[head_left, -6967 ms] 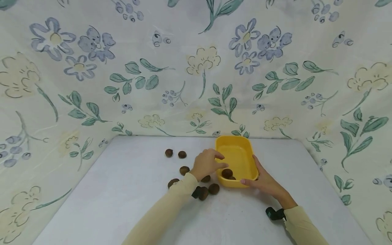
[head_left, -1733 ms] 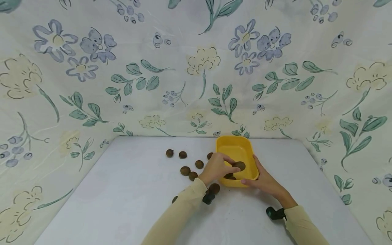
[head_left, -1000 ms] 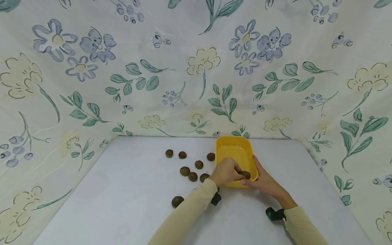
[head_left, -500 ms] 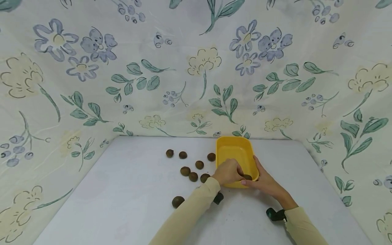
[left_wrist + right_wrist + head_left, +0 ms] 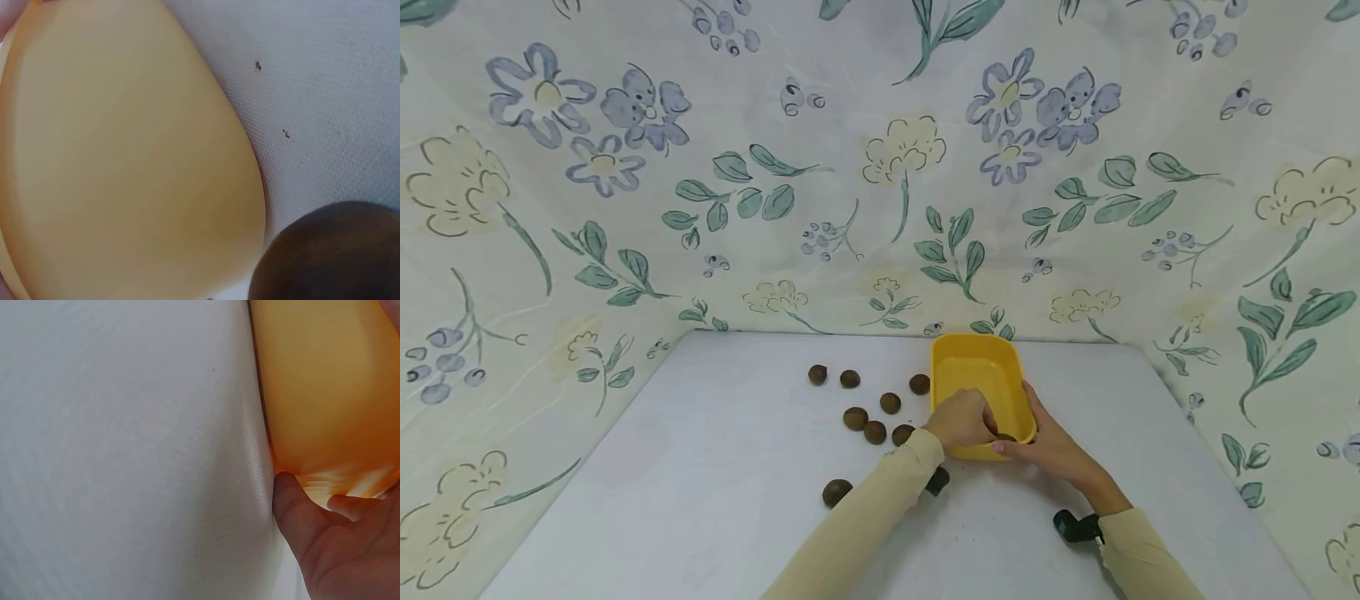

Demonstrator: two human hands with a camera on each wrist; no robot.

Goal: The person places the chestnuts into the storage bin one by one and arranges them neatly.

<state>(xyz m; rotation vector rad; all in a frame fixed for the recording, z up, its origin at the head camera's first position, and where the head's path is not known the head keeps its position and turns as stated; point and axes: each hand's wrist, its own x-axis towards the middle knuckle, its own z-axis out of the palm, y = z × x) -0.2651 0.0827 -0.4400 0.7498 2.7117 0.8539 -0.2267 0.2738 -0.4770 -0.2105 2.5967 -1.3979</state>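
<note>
My left hand (image 5: 962, 417) reaches over the near left side of a yellow plastic tub (image 5: 973, 371), its fingers curled down inside. At those fingertips, a brown chestnut (image 5: 1006, 437) shows only in part near the front wall; the hand hides its contact with it. My right hand (image 5: 1056, 454) grips the tub's near right corner, thumb on the front rim, fingers along the outer right side. In the right wrist view, the right hand's fingers (image 5: 297, 506) touch the tub's wall (image 5: 325, 394). Close in the left wrist view lies a dark chestnut (image 5: 337, 256) beside the tub (image 5: 137, 156).
Several loose chestnuts (image 5: 855, 418) lie on the white table (image 5: 737, 467) left of the tub. One chestnut (image 5: 837, 492) sits apart, beside the left sleeve (image 5: 865, 525). Floral cloth (image 5: 820, 167) rises behind and at both sides.
My left hand has carried a chestnut rightward and down into the near part of the tub, where it is now mostly hidden. The right hand has kept its grip on the tub.
</note>
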